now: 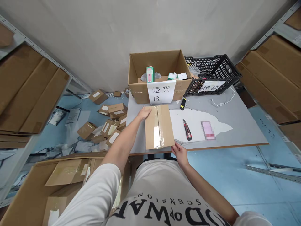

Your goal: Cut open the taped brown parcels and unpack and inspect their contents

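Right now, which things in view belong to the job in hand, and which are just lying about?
In hand:
- carton, held by left hand and right hand
- perhaps red cutter, on the table

Apparently lying about:
- yellow-black tool
- pink item, blurred
- floor cartons

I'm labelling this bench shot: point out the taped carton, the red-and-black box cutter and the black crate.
Taped carton (159, 126): head view, middle of its upward face.
Red-and-black box cutter (187, 131): head view, its handle.
Black crate (193, 87): head view, front wall, left of its paper sign.
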Motion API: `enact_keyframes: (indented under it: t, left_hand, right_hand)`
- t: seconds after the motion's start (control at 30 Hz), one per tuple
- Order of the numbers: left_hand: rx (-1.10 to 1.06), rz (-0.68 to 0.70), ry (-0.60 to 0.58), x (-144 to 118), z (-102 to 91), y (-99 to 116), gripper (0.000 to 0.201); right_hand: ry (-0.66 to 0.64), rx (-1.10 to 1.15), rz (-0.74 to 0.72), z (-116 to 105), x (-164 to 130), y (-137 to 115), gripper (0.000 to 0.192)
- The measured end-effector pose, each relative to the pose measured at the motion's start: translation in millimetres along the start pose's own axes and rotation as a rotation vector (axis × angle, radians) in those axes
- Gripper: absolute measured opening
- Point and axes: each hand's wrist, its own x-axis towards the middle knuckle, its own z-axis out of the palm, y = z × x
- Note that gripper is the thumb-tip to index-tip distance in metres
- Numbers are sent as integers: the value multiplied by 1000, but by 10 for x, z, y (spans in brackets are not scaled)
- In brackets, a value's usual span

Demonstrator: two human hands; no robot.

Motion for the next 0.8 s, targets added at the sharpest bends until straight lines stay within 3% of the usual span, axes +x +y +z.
enact_keyframes:
  t: [0.27, 0.43, 0.53, 0.63, 0.77, 0.8]
  left_hand:
    - [-115, -45, -135, -116, -33, -81, 53]
    - [-305, -86, -201, -389, -63, -171, 60]
    - [-436, -124, -205, -716, -70, -366, 60]
    - [-550, -198, -176, -1192, -30, -615, 61]
    - [-766, -453, -16, -1911, 89, -816, 53]
    - [-848, -515, -24, -2065, 117, -823, 52]
  right_hand:
    - [-76, -218, 12, -93, 71, -92, 49]
    - [-167, -305, -5, -184, 170, -230, 47]
    - [-263, -361, 1, -257, 280, -326, 51]
    - [-243, -491, -57, -307, 510, -464, 56]
    - [-241, -716, -250, -208, 1025, -749, 62]
    - [-254, -760, -300, -143, 1171, -841, 63]
